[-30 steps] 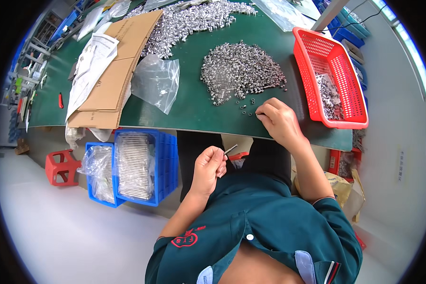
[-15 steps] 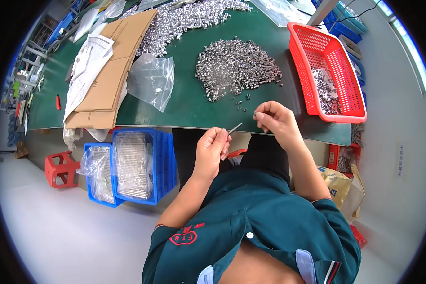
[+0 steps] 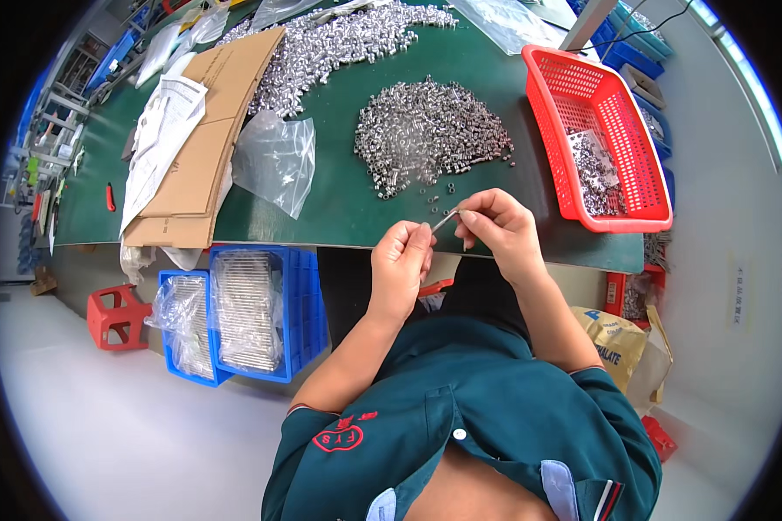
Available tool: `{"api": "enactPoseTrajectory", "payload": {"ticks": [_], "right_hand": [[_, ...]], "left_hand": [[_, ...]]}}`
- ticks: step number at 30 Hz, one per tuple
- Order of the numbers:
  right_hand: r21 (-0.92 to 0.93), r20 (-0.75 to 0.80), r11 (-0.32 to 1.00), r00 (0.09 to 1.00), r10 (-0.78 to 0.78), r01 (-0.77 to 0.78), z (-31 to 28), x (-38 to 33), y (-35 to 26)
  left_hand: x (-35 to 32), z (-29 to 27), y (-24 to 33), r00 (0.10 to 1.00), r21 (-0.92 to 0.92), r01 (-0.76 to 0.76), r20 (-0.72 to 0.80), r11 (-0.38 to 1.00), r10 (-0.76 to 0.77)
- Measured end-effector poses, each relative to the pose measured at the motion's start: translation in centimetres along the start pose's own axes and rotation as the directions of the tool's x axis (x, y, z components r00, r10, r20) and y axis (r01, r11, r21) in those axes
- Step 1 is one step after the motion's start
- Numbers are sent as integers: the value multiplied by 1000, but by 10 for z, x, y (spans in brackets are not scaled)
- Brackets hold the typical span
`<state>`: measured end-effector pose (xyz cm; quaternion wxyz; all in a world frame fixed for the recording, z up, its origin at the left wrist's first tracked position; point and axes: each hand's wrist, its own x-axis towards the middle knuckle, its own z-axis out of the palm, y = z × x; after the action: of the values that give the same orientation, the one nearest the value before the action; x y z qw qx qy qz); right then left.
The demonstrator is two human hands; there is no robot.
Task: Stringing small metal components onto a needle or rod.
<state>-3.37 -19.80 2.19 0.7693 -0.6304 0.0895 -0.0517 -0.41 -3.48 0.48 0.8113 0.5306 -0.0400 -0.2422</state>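
A thin metal rod (image 3: 444, 220) slants up to the right from my left hand (image 3: 401, 265), whose thumb and fingers are closed around its lower end. My right hand (image 3: 502, 233) pinches at the rod's upper tip. Its fingertips mostly cover a small metal piece there, too small to make out clearly. Both hands are at the front edge of the green table (image 3: 347, 208). Just beyond them lies a pile of small metal rings (image 3: 430, 130), with several loose ones between the pile and my fingers.
A red plastic basket (image 3: 627, 130) with small metal parts stands on the right. On the left lie a clear bag (image 3: 274, 161) and flattened cardboard (image 3: 204, 130); shiny parts (image 3: 330, 52) are heaped behind. Blue crates (image 3: 302, 304) and a red stool (image 3: 117, 317) are below the table.
My hands have come together: the rod's tip, apart from my right fingers before, now meets them. The view has shifted slightly.
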Motion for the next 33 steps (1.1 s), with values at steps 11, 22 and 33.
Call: {"api": "enactPoseTrajectory", "payload": {"ticks": [11,22,33], "right_hand": [[-21,-13,997,997,-78,78,-3,3,-2],[-285,120,953,991,-66,98,-6,0,-17],[-765,129,573,941,-313,295,-6,15,-15]], "left_hand": [[5,2,-2,1000,10,6,7,1000,-6],[6,1,1,997,3,16,73,1000,-16],[-1,-22,10,997,-83,-20,-69,996,14]]}}
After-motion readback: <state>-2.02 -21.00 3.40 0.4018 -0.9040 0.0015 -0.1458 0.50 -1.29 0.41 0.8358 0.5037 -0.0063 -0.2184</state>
